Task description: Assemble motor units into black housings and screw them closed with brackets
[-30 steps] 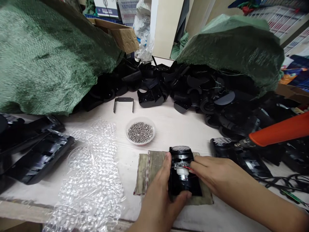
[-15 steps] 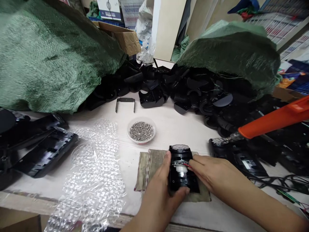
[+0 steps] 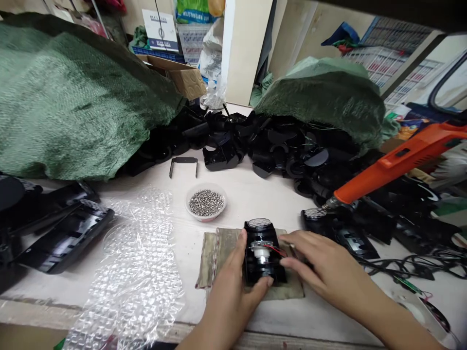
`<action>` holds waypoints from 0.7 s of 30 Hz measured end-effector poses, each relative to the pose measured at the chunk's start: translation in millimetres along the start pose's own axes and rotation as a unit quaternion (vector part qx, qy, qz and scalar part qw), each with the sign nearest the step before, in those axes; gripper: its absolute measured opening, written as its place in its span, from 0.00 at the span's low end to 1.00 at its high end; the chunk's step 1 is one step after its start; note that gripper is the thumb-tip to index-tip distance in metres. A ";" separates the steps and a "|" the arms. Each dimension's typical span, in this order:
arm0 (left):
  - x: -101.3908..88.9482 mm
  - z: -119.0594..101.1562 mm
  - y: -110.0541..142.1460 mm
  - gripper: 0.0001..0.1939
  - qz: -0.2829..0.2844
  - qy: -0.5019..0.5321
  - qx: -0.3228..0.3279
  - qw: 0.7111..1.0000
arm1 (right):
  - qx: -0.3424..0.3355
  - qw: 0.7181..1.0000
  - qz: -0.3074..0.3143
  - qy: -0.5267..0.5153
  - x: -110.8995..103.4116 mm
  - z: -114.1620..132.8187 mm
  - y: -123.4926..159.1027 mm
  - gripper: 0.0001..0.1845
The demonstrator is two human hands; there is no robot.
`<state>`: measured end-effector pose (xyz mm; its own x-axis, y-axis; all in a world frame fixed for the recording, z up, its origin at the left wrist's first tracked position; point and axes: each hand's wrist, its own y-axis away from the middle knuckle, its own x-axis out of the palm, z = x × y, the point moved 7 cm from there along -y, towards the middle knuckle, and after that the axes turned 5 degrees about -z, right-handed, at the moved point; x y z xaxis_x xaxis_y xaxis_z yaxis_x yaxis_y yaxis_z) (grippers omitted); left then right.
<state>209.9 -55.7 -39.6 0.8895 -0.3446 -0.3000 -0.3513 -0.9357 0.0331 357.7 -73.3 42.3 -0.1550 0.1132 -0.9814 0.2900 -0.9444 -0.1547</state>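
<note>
A small black plastic housing [image 3: 260, 253] with a white round part and red wires inside lies on a worn khaki cloth pad [image 3: 215, 253] near the table's front edge. My left hand [image 3: 233, 287] wraps round the housing's left and near side, thumb across its front. My right hand [image 3: 314, 265] rests against its right side, fingers curled and touching the housing by the red wires. Whether the right fingers pinch anything is hidden.
A shallow dish of small silver screws [image 3: 206, 202] sits just beyond the pad. An orange power screwdriver [image 3: 394, 163] hangs at the right. Heaps of black plastic parts [image 3: 277, 146] spill from green sacks [image 3: 73, 107] at the back. Bubble wrap [image 3: 138, 272] lies left; cables [image 3: 408, 265] right.
The view has tilted up and shifted; hands and housing sit slightly lower left in frame. My right hand has slid lower along the housing's right side. The left grip is unchanged.
</note>
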 end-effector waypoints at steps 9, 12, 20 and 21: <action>-2.2 -0.2 1.1 0.41 -0.007 -0.049 0.026 0.998 | 0.054 0.994 0.036 -0.088 7.7 -18.8 48.4 0.08; -2.5 -0.1 3.8 0.43 -0.002 -0.089 0.045 0.995 | 0.049 0.993 0.008 -0.111 8.2 -10.3 47.1 0.08; 0.4 -2.9 9.1 0.42 -0.022 -0.084 0.083 0.993 | -0.052 0.992 -0.094 -0.069 -10.0 35.8 31.1 0.11; 0.6 -3.0 9.2 0.42 -0.024 -0.080 0.083 0.993 | -0.067 0.992 -0.095 -0.054 -8.2 41.0 26.9 0.11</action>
<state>208.0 -64.8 -36.6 0.8535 -0.2706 -0.4454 -0.3641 -0.9211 -0.1382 328.0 -112.4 50.8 -0.3164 0.2442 -0.9167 0.3671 -0.8595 -0.3557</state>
